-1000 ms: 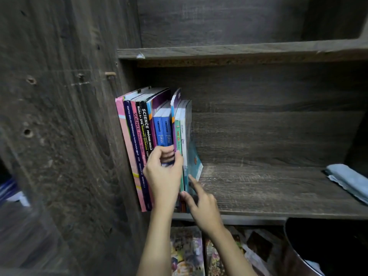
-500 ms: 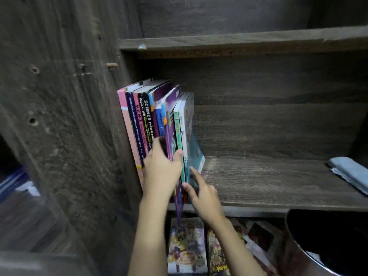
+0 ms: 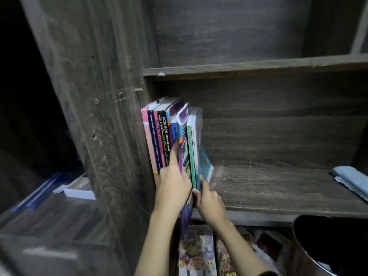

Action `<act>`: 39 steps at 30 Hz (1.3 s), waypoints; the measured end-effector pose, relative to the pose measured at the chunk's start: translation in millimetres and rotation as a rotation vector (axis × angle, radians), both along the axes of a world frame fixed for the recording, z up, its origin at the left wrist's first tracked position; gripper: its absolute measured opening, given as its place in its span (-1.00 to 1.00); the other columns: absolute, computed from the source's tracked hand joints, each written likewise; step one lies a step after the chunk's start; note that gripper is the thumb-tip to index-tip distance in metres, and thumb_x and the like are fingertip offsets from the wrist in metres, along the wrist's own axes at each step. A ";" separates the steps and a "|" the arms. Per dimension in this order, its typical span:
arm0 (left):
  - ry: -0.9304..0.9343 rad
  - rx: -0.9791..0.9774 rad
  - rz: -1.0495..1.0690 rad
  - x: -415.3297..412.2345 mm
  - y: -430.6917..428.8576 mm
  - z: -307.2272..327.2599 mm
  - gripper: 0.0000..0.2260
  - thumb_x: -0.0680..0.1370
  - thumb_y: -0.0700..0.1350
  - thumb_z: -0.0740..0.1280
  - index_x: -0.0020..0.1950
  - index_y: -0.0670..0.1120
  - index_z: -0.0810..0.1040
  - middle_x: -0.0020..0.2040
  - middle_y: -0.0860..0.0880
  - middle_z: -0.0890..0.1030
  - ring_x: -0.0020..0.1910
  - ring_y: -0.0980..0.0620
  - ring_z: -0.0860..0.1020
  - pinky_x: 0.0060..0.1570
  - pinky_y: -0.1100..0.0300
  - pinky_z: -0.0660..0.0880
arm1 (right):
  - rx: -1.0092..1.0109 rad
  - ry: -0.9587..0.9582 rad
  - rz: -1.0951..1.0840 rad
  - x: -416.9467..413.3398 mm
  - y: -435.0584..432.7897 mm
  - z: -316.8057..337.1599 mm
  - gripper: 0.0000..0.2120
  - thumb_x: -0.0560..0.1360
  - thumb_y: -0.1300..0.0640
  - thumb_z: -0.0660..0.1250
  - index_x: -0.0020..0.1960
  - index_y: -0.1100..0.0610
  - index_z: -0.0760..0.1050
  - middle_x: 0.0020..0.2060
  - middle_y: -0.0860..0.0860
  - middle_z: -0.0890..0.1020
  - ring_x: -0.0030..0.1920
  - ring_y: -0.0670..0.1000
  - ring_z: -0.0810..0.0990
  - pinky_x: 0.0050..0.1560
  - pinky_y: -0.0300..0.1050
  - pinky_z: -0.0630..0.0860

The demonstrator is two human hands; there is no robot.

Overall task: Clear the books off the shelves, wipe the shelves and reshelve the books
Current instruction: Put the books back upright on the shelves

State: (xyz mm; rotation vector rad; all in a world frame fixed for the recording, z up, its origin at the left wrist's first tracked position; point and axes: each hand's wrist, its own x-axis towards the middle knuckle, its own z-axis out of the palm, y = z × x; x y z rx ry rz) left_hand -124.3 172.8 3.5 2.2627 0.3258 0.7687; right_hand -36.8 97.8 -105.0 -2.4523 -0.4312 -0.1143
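Mid-frame, a row of upright paperback books (image 3: 159, 132) stands at the left end of the dark wood-grain shelf (image 3: 278, 188). The left hand (image 3: 173, 186) grips a thin purple-covered book (image 3: 182, 144) that juts from the row, its lower end past the shelf's front edge. The right hand (image 3: 209, 200) lays its index finger on a teal book (image 3: 205, 166) at the row's right end; whether it grasps anything I cannot tell. A folded pale blue cloth (image 3: 352, 178) lies at far right.
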 end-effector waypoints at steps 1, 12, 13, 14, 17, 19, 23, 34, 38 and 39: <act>0.000 -0.001 -0.007 -5.2 1.0 2.8 -0.46 0.60 -0.17 0.17 0.51 0.16 0.08 0.09 -0.16 0.50 0.12 -0.20 0.47 0.14 -0.01 0.42 | -0.006 0.009 0.005 0.3 -1.1 3.1 -0.52 0.64 -0.07 0.05 0.50 0.05 0.09 0.13 0.23 0.59 0.13 0.25 0.56 0.03 0.04 0.45; -0.049 0.068 -0.001 -73.5 26.4 38.7 -0.51 0.56 -0.18 0.19 0.47 0.10 0.22 0.09 -0.13 0.60 0.04 -0.16 0.55 0.11 0.01 0.49 | 0.226 -0.144 0.128 -4.5 -16.5 89.1 -0.21 0.55 -0.02 0.31 0.55 -0.02 -0.16 0.47 0.18 0.28 0.39 0.23 0.36 0.33 0.17 0.31; -0.054 0.075 0.001 -79.6 28.3 42.6 -0.52 0.56 -0.18 0.18 0.46 0.10 0.22 0.10 -0.11 0.60 0.03 -0.14 0.54 0.10 0.03 0.48 | 0.266 -0.217 0.148 -5.2 -14.9 102.7 -0.24 0.55 0.04 0.30 0.55 -0.03 -0.12 0.49 0.13 0.25 0.42 0.19 0.33 0.34 0.17 0.29; -0.060 0.089 0.001 -84.6 29.7 45.9 -0.53 0.56 -0.18 0.18 0.45 0.10 0.22 0.10 -0.09 0.59 0.02 -0.11 0.53 0.10 0.06 0.47 | 0.281 -0.277 0.166 -4.8 -12.9 115.8 -0.28 0.55 0.09 0.29 0.55 -0.03 -0.07 0.50 0.10 0.23 0.43 0.17 0.31 0.36 0.16 0.29; -0.068 0.149 0.021 -102.2 32.1 55.8 -0.53 0.57 -0.18 0.16 0.46 0.08 0.20 0.13 -0.06 0.57 -0.03 -0.04 0.43 0.08 0.13 0.37 | 0.151 -0.335 0.201 -2.1 0.8 145.7 -0.35 0.56 0.15 0.25 0.54 -0.09 0.02 0.49 0.16 0.18 0.41 0.25 0.30 0.33 0.14 0.29; -0.068 0.161 0.040 -111.7 35.5 59.6 -0.53 0.58 -0.18 0.17 0.47 0.08 0.20 0.13 -0.08 0.57 0.01 -0.08 0.44 0.10 0.08 0.41 | 0.009 -0.295 0.198 -1.1 12.7 157.4 -0.39 0.58 0.10 0.24 0.53 -0.14 0.04 0.52 0.21 0.06 0.39 0.33 0.31 0.33 0.13 0.29; -0.076 0.140 0.021 -124.2 39.3 62.9 -0.53 0.57 -0.18 0.18 0.46 0.07 0.22 0.08 -0.08 0.59 -0.02 -0.07 0.55 0.08 -0.02 0.52 | -0.085 -0.265 0.163 3.4 32.1 170.6 -0.45 0.59 0.02 0.23 0.52 -0.13 0.11 0.51 0.26 0.03 0.39 0.34 0.30 0.36 0.09 0.26; -0.091 0.146 0.009 -115.6 19.8 70.5 -0.53 0.57 -0.15 0.20 0.47 0.06 0.21 0.17 -0.06 0.57 -0.02 -0.02 0.49 0.08 0.14 0.44 | -0.026 -0.338 0.151 18.9 22.9 162.9 -0.54 0.53 0.16 0.31 0.38 -0.01 0.28 0.40 0.24 0.26 0.24 0.38 0.42 0.23 0.16 0.37; -0.090 0.134 0.018 -106.5 9.7 74.5 -0.52 0.57 -0.17 0.18 0.48 0.05 0.19 0.15 -0.09 0.57 -0.02 -0.06 0.50 0.09 0.10 0.47 | -0.006 -0.351 0.161 22.2 21.2 159.1 -0.57 0.50 0.26 0.26 0.31 -0.04 0.31 0.35 0.23 0.31 0.17 0.38 0.45 0.15 0.16 0.41; -0.088 0.134 0.020 -105.5 7.1 75.8 -0.51 0.57 -0.18 0.17 0.49 0.05 0.18 0.13 -0.09 0.57 -0.06 -0.04 0.48 0.06 0.11 0.45 | 0.000 -0.353 0.162 23.4 20.8 158.7 -0.56 0.49 0.27 0.25 0.31 -0.04 0.32 0.34 0.23 0.32 0.16 0.38 0.46 0.14 0.16 0.41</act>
